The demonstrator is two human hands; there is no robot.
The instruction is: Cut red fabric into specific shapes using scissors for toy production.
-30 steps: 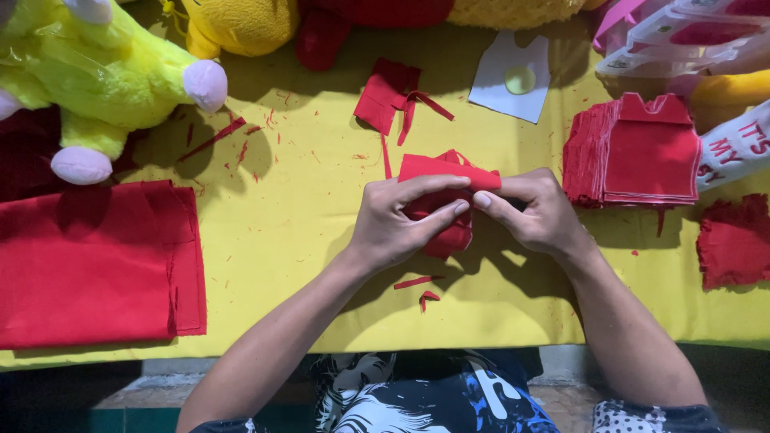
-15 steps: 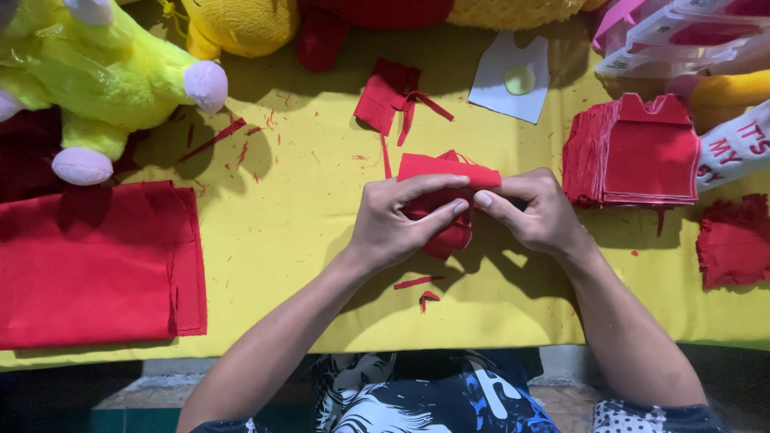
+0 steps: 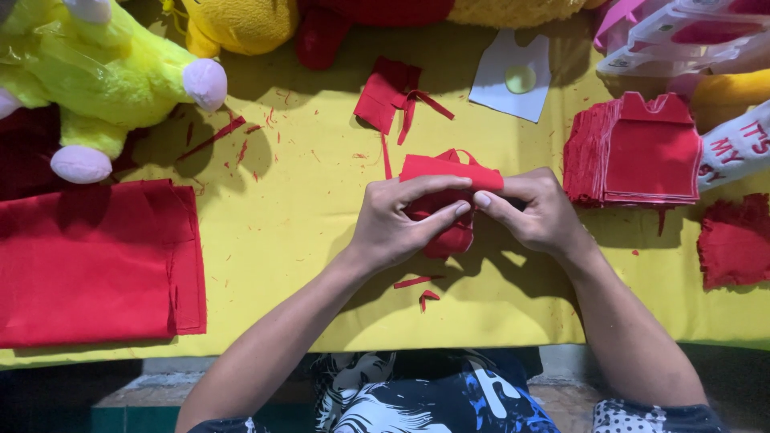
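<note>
A small red fabric piece (image 3: 449, 170) is pinched between both hands above the yellow table cover (image 3: 297, 232). My left hand (image 3: 397, 220) grips its left side, thumb and forefinger pressed near the middle. My right hand (image 3: 537, 212) holds its right side, fingertips meeting those of the left hand. The lower part of the piece hangs hidden behind my left fingers. Small red scraps (image 3: 421, 290) lie just below the hands.
A folded red cloth (image 3: 96, 261) lies at the left. A stack of cut red shirt-shaped pieces (image 3: 638, 152) sits at the right, with more red fabric (image 3: 734, 240) beside it. Red offcuts (image 3: 393, 96), a white paper template (image 3: 513, 76) and plush toys (image 3: 104, 72) line the back.
</note>
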